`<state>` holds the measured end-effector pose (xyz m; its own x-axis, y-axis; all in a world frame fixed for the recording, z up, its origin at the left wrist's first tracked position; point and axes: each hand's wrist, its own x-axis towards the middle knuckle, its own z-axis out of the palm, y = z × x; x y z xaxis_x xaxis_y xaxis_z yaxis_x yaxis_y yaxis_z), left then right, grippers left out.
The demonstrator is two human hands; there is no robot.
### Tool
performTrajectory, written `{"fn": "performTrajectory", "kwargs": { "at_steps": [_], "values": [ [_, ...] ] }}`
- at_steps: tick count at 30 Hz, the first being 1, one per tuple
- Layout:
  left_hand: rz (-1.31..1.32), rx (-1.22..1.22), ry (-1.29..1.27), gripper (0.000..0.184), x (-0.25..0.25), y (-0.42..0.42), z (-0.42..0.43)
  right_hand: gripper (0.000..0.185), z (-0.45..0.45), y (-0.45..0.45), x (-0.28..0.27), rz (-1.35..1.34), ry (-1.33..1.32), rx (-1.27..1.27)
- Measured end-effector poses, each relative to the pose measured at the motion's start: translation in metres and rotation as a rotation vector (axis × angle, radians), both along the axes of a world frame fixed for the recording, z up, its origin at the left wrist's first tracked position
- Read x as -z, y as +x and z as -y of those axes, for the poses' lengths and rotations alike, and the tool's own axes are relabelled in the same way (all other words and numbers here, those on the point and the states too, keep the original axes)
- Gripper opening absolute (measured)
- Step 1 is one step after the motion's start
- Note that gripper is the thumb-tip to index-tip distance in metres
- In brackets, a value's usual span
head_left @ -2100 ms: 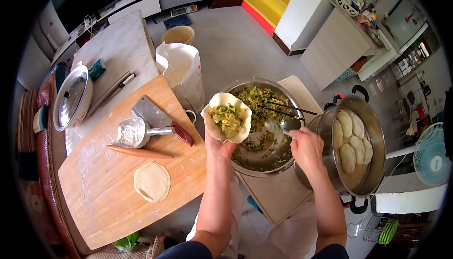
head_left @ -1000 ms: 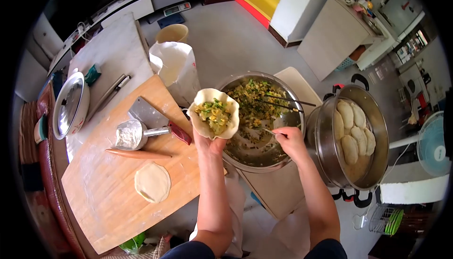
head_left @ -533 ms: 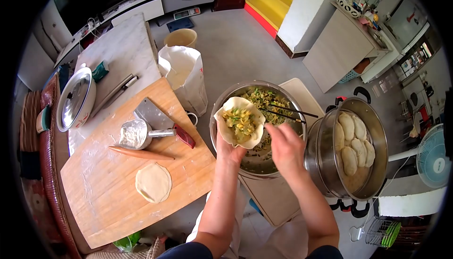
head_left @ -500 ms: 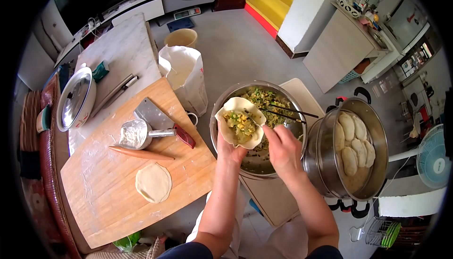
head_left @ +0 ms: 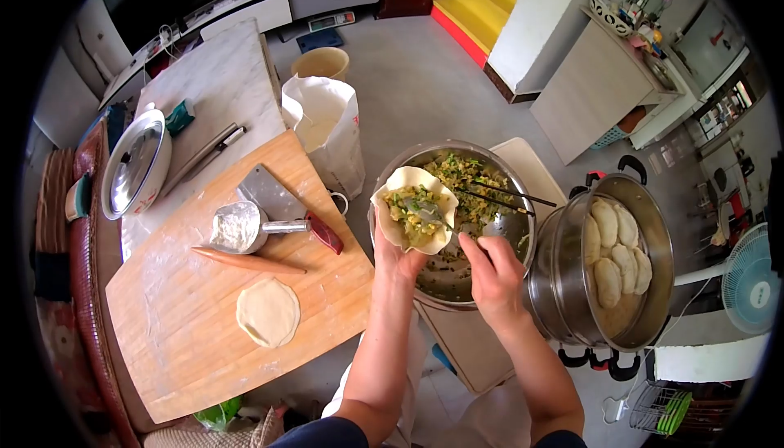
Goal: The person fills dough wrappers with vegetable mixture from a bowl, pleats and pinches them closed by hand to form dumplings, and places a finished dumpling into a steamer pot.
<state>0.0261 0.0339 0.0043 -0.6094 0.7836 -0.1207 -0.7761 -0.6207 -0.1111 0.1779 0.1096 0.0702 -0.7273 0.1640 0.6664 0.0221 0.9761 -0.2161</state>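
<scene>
Through the head view, I have the left hand cupped around a dough wrapper, above the steel mixing bowl, and the right hand pinching a spoon set into the wrapper's filling; pressing too hard or overloading it could split the dough or spill filling over its edge. The mixing bowl holds chopped green-and-yellow mixture and chopsticks, the steamer pot pale dumplings, the metal scoop flour.

Left hand cupped, right hand pinched.
</scene>
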Motion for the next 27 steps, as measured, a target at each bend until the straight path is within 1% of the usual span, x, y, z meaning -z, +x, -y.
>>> {"fn": "performTrajectory", "kwargs": {
  "at_steps": [1,4,6,9,12,15,18,21,24,27],
  "values": [
    [0.006,-0.007,-0.016,0.047,-0.002,0.0,0.0,0.035,0.001,0.001,-0.004,-0.034,-0.049,0.0],
    [0.028,-0.013,-0.039,0.046,-0.008,0.0,0.0,0.032,0.001,0.013,-0.019,0.029,-0.407,-0.022],
    [0.04,-0.001,-0.029,0.045,-0.008,-0.002,0.002,0.027,-0.008,0.018,-0.032,0.078,-0.491,-0.016],
    [0.008,0.024,0.007,0.045,-0.003,-0.003,0.003,0.025,-0.025,0.022,-0.05,0.234,-0.513,-0.058],
    [0.081,0.055,-0.008,0.045,-0.005,0.0,0.004,0.022,-0.033,0.016,-0.055,0.352,-0.474,-0.071],
    [0.016,0.089,-0.081,0.056,-0.002,0.002,0.002,0.019,-0.034,0.002,-0.05,0.303,-0.34,-0.057],
    [0.019,0.078,-0.083,0.055,-0.002,0.002,0.001,0.017,-0.038,-0.007,-0.051,0.321,-0.289,-0.074],
    [-0.016,0.078,-0.047,0.044,-0.008,0.003,0.005,0.015,-0.045,-0.008,-0.069,0.369,-0.381,-0.121],
    [0.053,0.089,-0.058,0.046,-0.006,0.002,0.005,0.014,-0.049,-0.013,-0.086,0.398,-0.498,-0.105],
    [0.033,0.1,-0.046,0.047,-0.003,0.002,0.003,0.016,-0.056,-0.022,-0.067,0.432,-0.398,-0.091]
  ]
}}
